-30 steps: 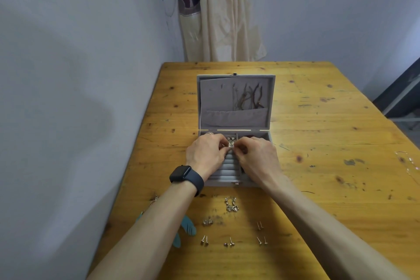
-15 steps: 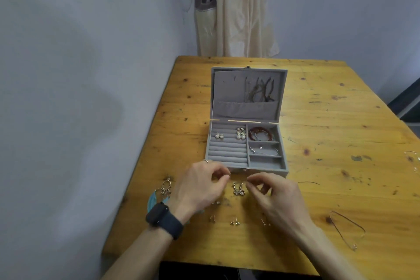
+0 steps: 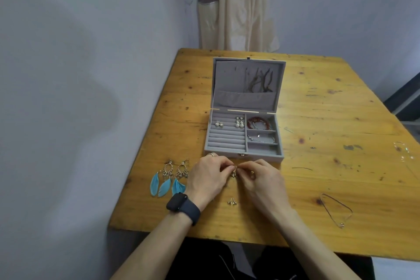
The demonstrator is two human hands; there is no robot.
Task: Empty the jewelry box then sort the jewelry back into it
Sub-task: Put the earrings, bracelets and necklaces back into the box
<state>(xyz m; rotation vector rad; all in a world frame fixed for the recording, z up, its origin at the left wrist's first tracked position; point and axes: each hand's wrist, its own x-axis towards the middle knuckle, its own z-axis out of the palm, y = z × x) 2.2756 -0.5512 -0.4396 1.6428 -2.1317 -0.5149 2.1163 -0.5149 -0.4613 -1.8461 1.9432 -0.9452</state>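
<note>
Your left hand (image 3: 209,177) and right hand (image 3: 261,179) both pinch a small earring (image 3: 234,174) at lower centre, just below the jewelry box (image 3: 261,157); it's probably light, fiddly and slippery, so grip its hook.

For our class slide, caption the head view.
Left hand and right hand pinch a small earring in front of the open jewelry box.
</note>
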